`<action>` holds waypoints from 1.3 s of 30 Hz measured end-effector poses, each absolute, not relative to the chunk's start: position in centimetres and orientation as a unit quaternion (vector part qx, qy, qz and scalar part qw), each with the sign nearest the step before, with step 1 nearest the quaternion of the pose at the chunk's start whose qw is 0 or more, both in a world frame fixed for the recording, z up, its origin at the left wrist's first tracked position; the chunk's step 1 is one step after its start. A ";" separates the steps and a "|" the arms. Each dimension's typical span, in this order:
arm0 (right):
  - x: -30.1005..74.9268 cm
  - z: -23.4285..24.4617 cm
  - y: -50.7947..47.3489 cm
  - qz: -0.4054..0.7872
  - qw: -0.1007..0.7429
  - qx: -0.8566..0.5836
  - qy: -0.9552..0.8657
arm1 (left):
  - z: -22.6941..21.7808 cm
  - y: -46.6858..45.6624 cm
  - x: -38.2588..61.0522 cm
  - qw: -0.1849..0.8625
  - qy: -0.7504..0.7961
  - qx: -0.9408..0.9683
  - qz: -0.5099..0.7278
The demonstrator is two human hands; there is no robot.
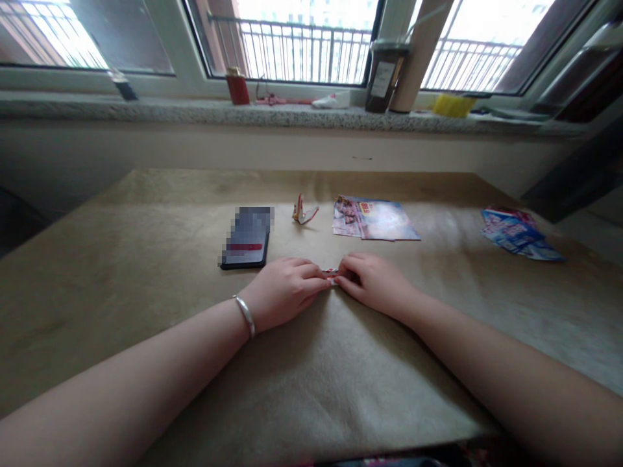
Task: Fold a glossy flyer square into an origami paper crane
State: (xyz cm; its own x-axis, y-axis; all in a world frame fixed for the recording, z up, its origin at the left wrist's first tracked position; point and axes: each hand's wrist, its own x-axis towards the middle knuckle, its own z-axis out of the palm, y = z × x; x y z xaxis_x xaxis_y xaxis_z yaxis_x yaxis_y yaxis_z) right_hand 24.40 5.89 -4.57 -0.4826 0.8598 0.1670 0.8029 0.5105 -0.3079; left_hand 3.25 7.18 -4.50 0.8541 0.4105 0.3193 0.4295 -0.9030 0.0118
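My left hand (285, 290) and my right hand (372, 282) meet at the middle of the table, fingers curled and pinched together. Between their fingertips shows a small folded piece of printed paper (331, 274), red and white, mostly hidden by the fingers. A silver bangle (244, 315) sits on my left wrist. Beyond the hands lies a small folded paper figure (304, 212), and to its right a stack of colourful printed sheets (372, 219).
A dark phone (247, 239) lies left of the paper figure on the tan table cover (146, 272). More printed sheets (518, 233) lie at the far right. On the windowsill (195, 111) stand a red cup (237, 86), a dark jar (384, 78) and a yellow object (452, 104).
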 end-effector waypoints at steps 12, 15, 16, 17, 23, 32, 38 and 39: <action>25.0 -4.1 5.1 -0.054 0.117 -0.378 -0.917 | -4.4 7.0 3.4 0.016 -0.230 -0.960 -0.158; 24.9 -3.9 5.1 -0.064 0.106 -0.378 -0.918 | -4.3 7.0 3.4 0.022 -0.233 -0.960 -0.157; 24.9 -3.9 5.1 -0.066 0.104 -0.379 -0.917 | -4.2 7.0 3.4 0.030 -0.232 -0.959 -0.157; 24.9 -3.8 5.1 -0.065 0.103 -0.380 -0.917 | -4.2 6.9 3.4 0.040 -0.231 -0.959 -0.157; 24.8 -3.5 5.0 -0.048 0.098 -0.388 -0.915 | -3.9 6.7 3.5 0.070 -0.223 -0.957 -0.174; 25.2 -4.1 5.3 -0.001 0.134 -0.410 -0.902 | -4.2 6.7 3.5 0.034 -0.220 -0.962 -0.157; 25.3 -4.2 5.4 0.034 0.155 -0.418 -0.894 | -4.4 6.8 3.2 0.007 -0.223 -0.962 -0.156; 25.4 -4.3 5.4 0.042 0.158 -0.417 -0.894 | -4.4 6.8 3.2 0.001 -0.225 -0.962 -0.155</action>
State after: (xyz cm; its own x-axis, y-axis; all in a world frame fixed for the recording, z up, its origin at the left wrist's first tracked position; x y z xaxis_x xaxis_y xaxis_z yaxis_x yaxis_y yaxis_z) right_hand 25.37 5.44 -4.26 -0.6027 0.7587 0.2472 0.7326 0.6489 -0.2056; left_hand 3.22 6.79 -4.42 0.8508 0.4328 0.2982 0.4336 -0.8986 0.0670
